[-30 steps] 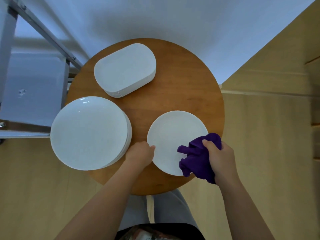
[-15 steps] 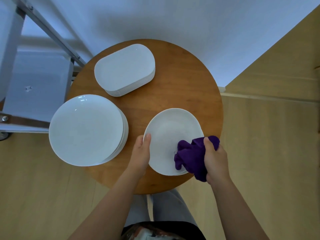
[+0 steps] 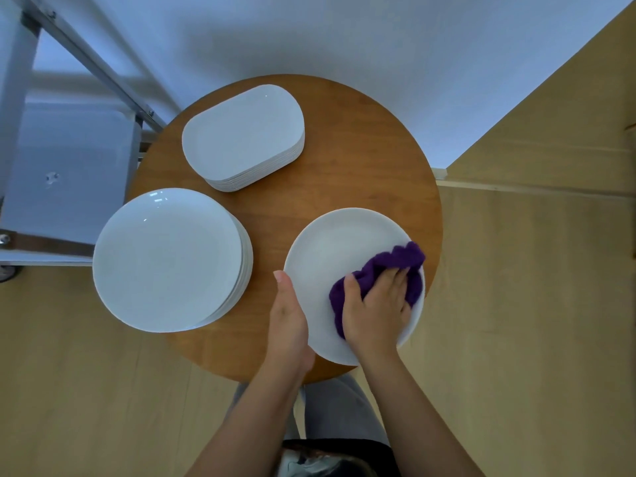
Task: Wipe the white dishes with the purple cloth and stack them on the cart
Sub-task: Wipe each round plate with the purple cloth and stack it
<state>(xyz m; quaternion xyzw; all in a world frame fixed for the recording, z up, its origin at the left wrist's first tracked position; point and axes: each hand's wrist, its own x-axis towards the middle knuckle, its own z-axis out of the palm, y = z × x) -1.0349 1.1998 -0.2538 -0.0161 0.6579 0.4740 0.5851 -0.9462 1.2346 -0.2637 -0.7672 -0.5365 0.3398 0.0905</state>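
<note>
A single round white plate (image 3: 340,246) is tilted up off the round wooden table (image 3: 361,166) at its near right. My left hand (image 3: 289,315) grips the plate's left rim. My right hand (image 3: 377,309) presses the purple cloth (image 3: 395,263) flat against the plate's face, fingers spread over the cloth. A stack of large round white plates (image 3: 165,259) sits at the table's left. A stack of rounded oblong white dishes (image 3: 242,136) sits at the back. The grey metal cart (image 3: 69,166) stands left of the table, its shelf bare.
A white wall runs behind the table. Light wooden floor surrounds it, with a wooden panel at the right. The cart's metal frame bar (image 3: 93,63) slants past the table's back left edge. My legs show below the table's near edge.
The single plate has been lifted and tilted by my left hand. My right hand moved from the plate's near right edge onto its face, spreading the cloth there.
</note>
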